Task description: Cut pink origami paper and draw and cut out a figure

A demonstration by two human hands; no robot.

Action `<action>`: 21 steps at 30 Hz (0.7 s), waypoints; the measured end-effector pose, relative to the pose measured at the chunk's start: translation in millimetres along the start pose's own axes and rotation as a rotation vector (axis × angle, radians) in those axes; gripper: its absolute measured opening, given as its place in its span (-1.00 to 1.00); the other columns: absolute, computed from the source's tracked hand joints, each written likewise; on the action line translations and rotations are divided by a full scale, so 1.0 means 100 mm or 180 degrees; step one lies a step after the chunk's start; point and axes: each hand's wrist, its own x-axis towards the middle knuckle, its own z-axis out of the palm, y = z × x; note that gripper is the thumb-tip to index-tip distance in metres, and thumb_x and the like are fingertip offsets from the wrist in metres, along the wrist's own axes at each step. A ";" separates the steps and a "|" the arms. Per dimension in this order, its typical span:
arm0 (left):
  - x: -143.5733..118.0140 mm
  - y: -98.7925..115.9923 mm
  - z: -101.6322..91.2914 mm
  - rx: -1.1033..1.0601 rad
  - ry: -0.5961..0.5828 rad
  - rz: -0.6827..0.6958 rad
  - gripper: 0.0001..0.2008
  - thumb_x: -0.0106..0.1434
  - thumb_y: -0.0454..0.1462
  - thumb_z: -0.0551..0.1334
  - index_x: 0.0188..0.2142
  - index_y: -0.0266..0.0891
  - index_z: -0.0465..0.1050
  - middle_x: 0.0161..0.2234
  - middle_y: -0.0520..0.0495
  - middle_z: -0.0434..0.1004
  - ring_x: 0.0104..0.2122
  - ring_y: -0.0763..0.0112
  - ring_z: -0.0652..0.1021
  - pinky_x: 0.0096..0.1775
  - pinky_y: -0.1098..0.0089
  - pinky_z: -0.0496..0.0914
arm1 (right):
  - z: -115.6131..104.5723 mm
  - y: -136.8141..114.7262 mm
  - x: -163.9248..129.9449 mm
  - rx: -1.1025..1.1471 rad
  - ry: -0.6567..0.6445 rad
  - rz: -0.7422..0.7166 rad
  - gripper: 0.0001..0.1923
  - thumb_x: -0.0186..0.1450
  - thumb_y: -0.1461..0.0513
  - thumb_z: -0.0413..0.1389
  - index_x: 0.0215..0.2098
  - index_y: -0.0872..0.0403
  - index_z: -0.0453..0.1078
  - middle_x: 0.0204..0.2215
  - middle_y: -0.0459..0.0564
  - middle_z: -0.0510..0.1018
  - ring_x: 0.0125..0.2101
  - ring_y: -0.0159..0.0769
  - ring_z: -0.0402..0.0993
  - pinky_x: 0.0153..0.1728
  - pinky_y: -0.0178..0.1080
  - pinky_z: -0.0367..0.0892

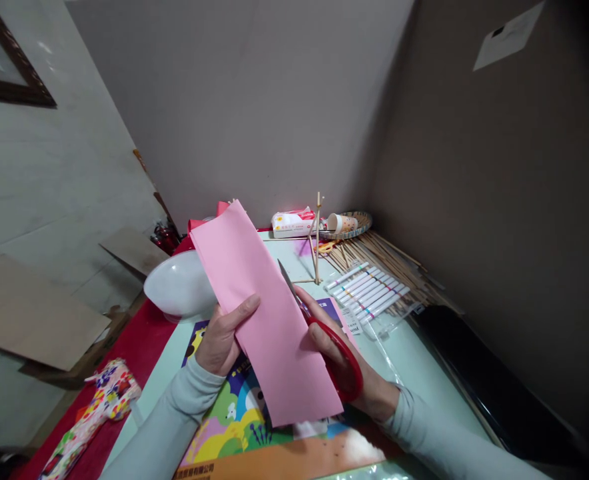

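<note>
A long pink paper sheet [259, 300] is held up over the table, tilted away from me. My left hand [222, 337] grips its left edge, thumb on top. My right hand [347, 370] holds red-handled scissors [342, 363]; their metal blades point up and left along the sheet's right edge. Under both hands lies a colourful printed pad [234, 420] on the pale green table top [424, 380].
A white bowl [179, 287] sits left of the sheet. A row of white markers [369, 290], a bundle of thin wooden sticks [394, 260], an upright stick frame [317, 240], a tissue pack [292, 223], a paper cup [342, 222] in a woven tray, and a patterned pouch [102, 400] lie around.
</note>
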 end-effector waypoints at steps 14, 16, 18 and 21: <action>-0.01 0.01 0.01 0.0037 -0.0035 0.0002 -0.31 0.08 -0.25 0.49 0.19 -0.28 0.37 -0.08 -0.18 0.64 -0.16 0.15 0.63 -0.07 0.21 0.56 | 0.05 -0.11 -0.01 -0.0177 0.0337 0.0032 -0.21 0.36 -0.11 0.09 0.45 -0.10 -0.01 0.08 0.05 0.53 0.23 0.08 0.29 0.22 0.13 0.19; -0.01 0.01 0.00 0.0055 -0.0041 0.0027 -0.30 0.07 -0.24 0.49 0.19 -0.25 0.37 -0.09 -0.16 0.64 -0.14 0.13 0.63 -0.07 0.21 0.55 | 0.05 -0.12 0.00 -0.0037 0.0208 0.0051 -0.16 0.35 -0.11 0.11 0.46 -0.08 -0.08 0.11 0.05 0.52 0.22 0.06 0.30 0.22 0.11 0.20; -0.02 0.01 0.00 0.0081 -0.0039 0.0034 -0.31 0.06 -0.24 0.49 0.18 -0.25 0.39 -0.10 -0.16 0.65 -0.12 0.10 0.63 -0.05 0.20 0.55 | 0.05 -0.13 0.01 0.0038 0.0050 0.0067 -0.13 0.35 -0.11 0.12 0.47 -0.08 -0.13 0.18 0.07 0.46 0.21 0.05 0.32 0.20 0.08 0.22; -0.03 0.02 0.01 0.0076 -0.0012 -0.0005 -0.32 0.05 -0.24 0.49 0.16 -0.26 0.40 -0.12 -0.17 0.65 -0.14 0.08 0.63 -0.05 0.17 0.55 | 0.04 -0.11 0.01 0.0030 0.0034 0.0059 -0.17 0.36 -0.11 0.10 0.47 -0.11 -0.11 0.27 0.05 0.36 0.25 0.04 0.27 0.20 0.05 0.23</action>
